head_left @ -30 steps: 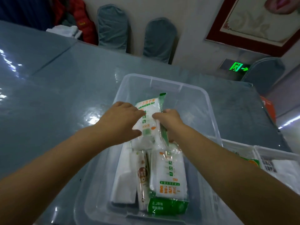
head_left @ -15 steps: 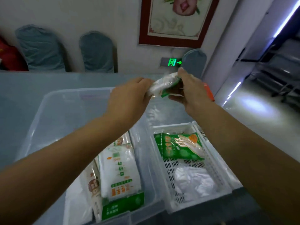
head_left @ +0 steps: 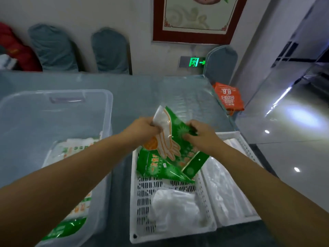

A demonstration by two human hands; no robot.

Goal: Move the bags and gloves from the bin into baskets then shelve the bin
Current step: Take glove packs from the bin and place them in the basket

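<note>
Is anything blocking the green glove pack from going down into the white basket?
Nothing visible does. Both hands hold the green glove pack over the white basket. Another green pack already lies under it, with a white bundle nearer.

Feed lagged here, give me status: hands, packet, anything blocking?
Left hand and right hand both gripping green glove packet above white basket. Packets remain in clear bin. Nothing blocking.

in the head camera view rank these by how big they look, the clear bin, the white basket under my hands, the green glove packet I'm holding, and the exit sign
1. clear bin
2. white basket
3. green glove packet, held by left hand and right hand
4. exit sign, though far off
</note>
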